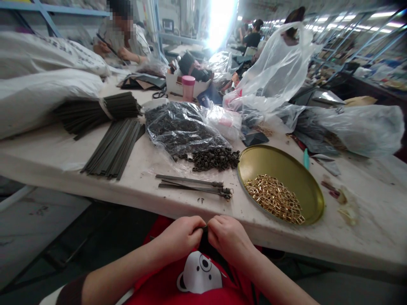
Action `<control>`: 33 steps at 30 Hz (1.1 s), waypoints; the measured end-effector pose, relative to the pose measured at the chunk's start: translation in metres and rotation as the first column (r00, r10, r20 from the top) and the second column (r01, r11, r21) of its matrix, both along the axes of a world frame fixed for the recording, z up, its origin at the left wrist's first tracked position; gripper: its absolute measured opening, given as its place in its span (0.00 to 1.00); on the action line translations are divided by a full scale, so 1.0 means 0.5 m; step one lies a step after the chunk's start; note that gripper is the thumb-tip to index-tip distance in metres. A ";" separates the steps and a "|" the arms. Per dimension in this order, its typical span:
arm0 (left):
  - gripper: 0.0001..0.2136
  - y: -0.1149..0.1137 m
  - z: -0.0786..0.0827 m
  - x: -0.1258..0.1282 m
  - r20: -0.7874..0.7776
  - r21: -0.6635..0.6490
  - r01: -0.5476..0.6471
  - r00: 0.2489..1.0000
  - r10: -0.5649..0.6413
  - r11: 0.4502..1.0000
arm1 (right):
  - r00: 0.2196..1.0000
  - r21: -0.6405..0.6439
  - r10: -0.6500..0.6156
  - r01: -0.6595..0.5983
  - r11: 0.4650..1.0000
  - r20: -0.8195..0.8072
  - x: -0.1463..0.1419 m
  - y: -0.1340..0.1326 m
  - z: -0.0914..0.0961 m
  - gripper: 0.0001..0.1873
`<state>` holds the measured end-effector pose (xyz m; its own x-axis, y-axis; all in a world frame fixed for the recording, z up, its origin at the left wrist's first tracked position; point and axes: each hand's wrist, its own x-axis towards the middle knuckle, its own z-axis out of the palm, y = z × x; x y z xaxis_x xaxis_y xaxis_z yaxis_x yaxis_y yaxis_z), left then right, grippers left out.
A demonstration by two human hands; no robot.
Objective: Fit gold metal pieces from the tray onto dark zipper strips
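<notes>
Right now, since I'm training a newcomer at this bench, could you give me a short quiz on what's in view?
1. What do the left hand and the right hand pinch between them?
2. True or false: the gold clips lie inside the round tray.
3. Where does the loose heap of dark rings sit? A) in the tray B) on the table at the mouth of the clear bag C) in the right hand
Key: 1 a small dark piece; 2 true; 3 B.
</notes>
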<state>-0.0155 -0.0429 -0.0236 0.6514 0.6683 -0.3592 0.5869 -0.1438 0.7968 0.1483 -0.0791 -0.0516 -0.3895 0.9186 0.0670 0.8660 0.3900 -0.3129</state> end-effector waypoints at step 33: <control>0.08 0.009 0.018 0.012 0.184 0.036 -0.205 0.963 0.195 0.978 | 0.920 0.228 -0.235 0.313 0.922 -0.313 -0.023 0.004 -0.001 0.07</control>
